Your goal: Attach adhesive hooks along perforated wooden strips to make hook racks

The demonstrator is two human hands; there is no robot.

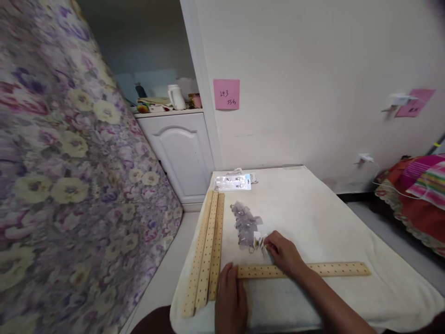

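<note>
A light wooden strip (339,269) with rows of small holes lies crosswise near the front of the table. My left hand (230,297) is closed over its left end, fingertips on the wood. My right hand (283,253) reaches over the strip with its fingers pinched together beside a small cluster of white and gold-coloured pieces (259,242). What lies between those fingertips is too small to make out. Just behind is a pile of small clear plastic packets (246,225) with tiny metallic items. Several more perforated wooden strips (207,246) lie lengthwise to the left.
A clear blister package (232,182) lies at the table's back left. White cloth (288,204) covers the table. A floral curtain (86,185) hangs at left, a white cabinet (181,153) stands behind, and a bed with red fabric (417,199) is at right.
</note>
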